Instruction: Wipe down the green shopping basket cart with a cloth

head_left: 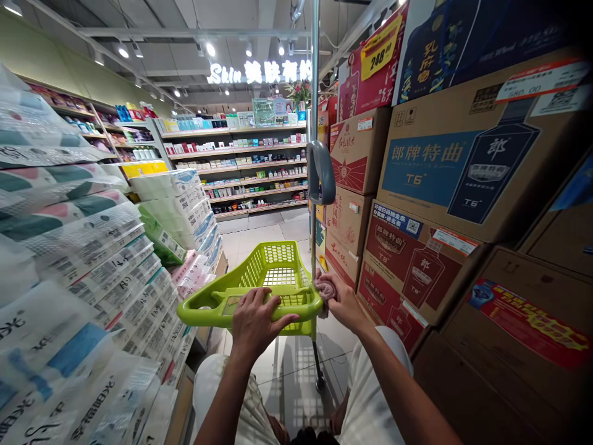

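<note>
Gripping half-hidden cloth point(325, 288), the right hand point(341, 303) adjoins the cart point(204, 316) where the left hand point(256, 321) rests unclenched.

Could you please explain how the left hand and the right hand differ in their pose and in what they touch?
The left hand lies palm down across the green cart handle, while the right hand is at the handle's right corner, near the metal pole. The right hand grips a bunched pinkish cloth; the left hand has no cloth. Both hands are bare.
</note>
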Tool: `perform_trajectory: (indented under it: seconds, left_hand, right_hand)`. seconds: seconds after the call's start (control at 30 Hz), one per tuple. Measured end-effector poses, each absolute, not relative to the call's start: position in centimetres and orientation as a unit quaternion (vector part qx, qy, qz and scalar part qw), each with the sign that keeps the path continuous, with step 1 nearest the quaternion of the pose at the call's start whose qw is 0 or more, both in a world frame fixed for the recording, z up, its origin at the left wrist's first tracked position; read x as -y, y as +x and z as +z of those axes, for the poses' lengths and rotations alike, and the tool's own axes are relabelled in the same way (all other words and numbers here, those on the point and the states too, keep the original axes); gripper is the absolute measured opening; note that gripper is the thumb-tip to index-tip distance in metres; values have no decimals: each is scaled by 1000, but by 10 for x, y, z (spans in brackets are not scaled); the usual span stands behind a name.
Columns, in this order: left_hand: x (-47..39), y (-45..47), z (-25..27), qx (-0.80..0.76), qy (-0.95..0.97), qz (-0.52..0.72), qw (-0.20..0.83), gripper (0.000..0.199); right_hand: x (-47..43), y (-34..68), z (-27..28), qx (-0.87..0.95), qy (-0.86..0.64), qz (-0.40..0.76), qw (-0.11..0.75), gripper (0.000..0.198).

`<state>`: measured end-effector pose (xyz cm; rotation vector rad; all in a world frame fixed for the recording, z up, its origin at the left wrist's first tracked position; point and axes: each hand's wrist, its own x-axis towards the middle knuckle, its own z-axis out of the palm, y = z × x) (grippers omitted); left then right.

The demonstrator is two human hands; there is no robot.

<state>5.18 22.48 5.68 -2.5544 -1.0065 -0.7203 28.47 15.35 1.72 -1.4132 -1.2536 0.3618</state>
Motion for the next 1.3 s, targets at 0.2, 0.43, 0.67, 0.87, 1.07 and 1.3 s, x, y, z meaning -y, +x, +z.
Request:
perform_trajectory:
  seconds: [0.2,0.43,0.67,0.87,1.07,1.3]
  left_hand:
    - [-225,53,58,351,-890,-251,147,38]
    - [-221,52,57,361,-888,-245,144,39]
    - [-222,54,55,366,-885,-249,145,39]
    - [-222,58,53,369,-883,-250,146,39]
    - [-225,58,54,367,-883,-260,135,37]
    - [-227,70,54,381,-880,-252,134,39]
  right_hand:
    - [-149,283,43,664,-552,108,492,42]
    - [-142,279,43,691,-546,77,467,47]
    - [-141,268,35,685,-565,29,459,43]
    - [-139,267,36,649,-611,36,451,47]
    - [-133,258,30,662,-565,25,492,45]
    - [-141,248,24,627,-584,9,515,40]
